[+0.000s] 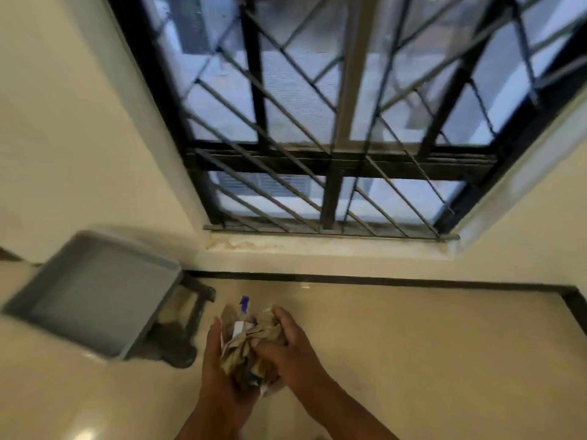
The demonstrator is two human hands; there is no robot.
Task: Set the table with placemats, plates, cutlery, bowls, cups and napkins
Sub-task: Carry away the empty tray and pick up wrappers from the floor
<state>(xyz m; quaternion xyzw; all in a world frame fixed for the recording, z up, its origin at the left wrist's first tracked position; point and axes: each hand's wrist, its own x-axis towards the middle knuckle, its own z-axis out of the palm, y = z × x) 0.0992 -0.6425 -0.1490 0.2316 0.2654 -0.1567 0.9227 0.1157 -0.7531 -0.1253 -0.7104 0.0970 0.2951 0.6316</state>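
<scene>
Both hands cupped a crumpled bundle of brownish paper, likely napkins (251, 341), above the floor, probably to keep loose pieces together. The left hand (219, 369) supported it from below, while the right hand (286, 341) curled its fingers (279, 315) over the top. A grey tray (95, 296) sat near, to the left.

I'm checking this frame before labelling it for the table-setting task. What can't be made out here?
- Bundle, head view: crumpled tan and white stuff with a purple bit; motion blur and both hands hide what it is.
- Left hand and right hand: palms and inner fingers hidden by the bundle.
- Stand under the grey tray: mostly covered by the tray.
- Table, plates, cutlery: none visible.
</scene>
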